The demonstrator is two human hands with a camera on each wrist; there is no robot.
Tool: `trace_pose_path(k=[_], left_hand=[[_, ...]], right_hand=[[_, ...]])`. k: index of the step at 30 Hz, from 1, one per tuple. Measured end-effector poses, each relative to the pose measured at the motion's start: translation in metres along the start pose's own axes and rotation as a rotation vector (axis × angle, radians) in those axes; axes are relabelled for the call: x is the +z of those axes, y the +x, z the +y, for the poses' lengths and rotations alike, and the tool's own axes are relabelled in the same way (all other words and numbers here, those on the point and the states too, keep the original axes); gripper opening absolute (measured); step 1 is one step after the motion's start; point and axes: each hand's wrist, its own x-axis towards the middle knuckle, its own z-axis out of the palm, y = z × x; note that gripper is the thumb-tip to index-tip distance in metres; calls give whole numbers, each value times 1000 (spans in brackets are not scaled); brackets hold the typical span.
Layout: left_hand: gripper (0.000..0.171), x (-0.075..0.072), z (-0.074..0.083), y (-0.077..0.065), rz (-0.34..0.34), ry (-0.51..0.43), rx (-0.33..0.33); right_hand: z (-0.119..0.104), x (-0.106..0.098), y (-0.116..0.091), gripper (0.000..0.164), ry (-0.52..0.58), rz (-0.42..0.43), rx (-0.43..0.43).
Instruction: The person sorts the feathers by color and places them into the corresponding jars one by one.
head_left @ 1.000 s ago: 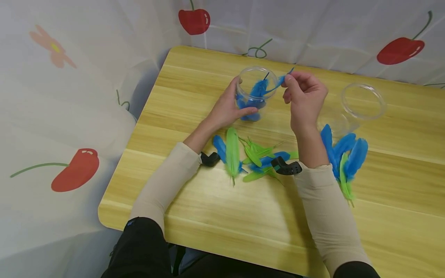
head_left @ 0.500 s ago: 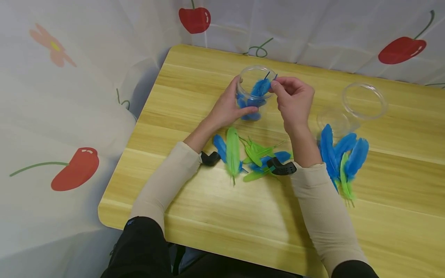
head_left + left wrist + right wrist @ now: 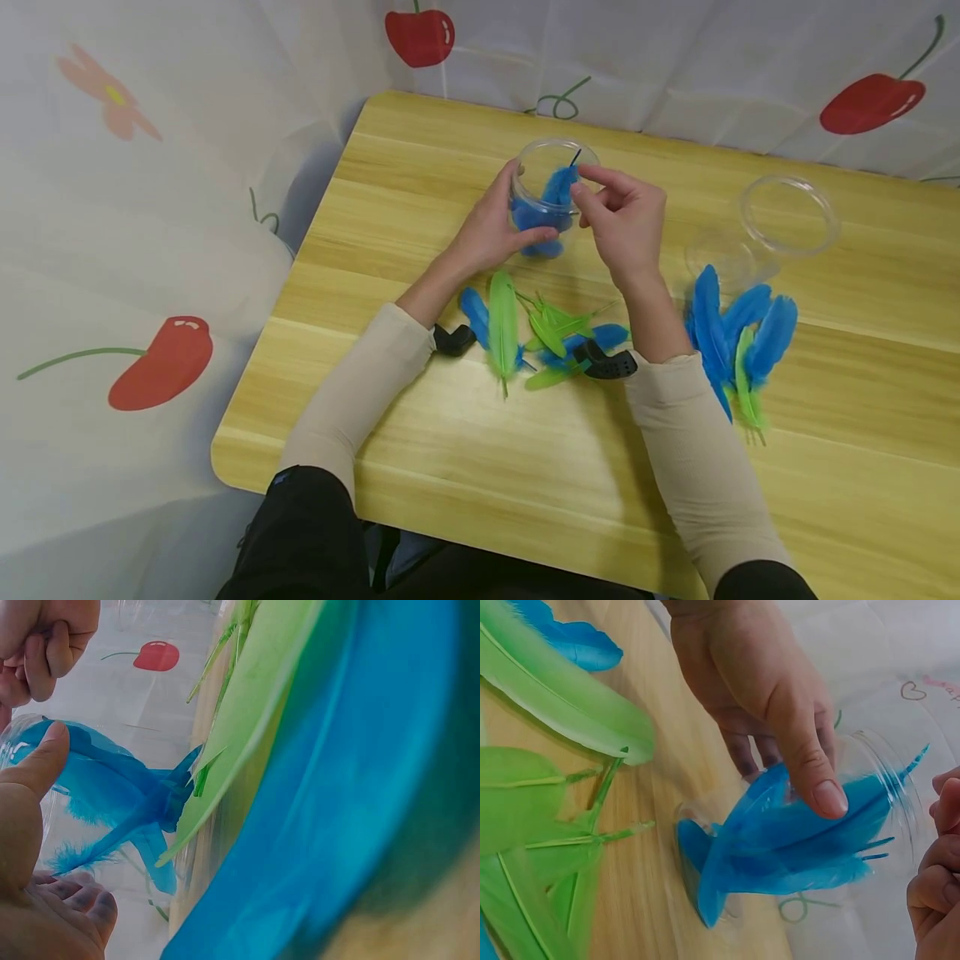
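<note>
Near the back of the table, my left hand (image 3: 487, 225) holds a clear plastic jar (image 3: 551, 150) round its side, thumb across the front. Several blue feathers (image 3: 795, 840) lie inside it, some quills poking past the rim. My right hand (image 3: 626, 221) is beside the jar's mouth, thumb and forefinger a little apart next to the topmost quill. In the right wrist view its fingers (image 3: 936, 889) are bent and I see no feather in them. Loose green feathers (image 3: 502, 325) and blue feathers (image 3: 607, 336) lie on the table between my forearms.
Another clear jar (image 3: 791, 250) lies on its side at the right, partly hard to see. More blue feathers (image 3: 772, 333) and a green feather (image 3: 742, 375) lie in front of it. A white curtain (image 3: 637, 58) with printed cherries hangs behind the wooden table (image 3: 465, 467).
My right hand has moved left to the jar's rim, carrying a blue feather. That feather has gone down into the jar and left my fingers. My left hand keeps its hold.
</note>
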Motion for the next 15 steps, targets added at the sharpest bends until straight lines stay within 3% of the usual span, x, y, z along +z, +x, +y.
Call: trace_pose_path(k=[8, 15], left_hand=[[107, 0, 2, 0, -6, 4, -41], [107, 0, 3, 1, -2, -2, -24]], right_hand=[[-6, -10, -5, 25, 33, 46, -65], [-8, -17, -11, 26, 17, 41, -129]])
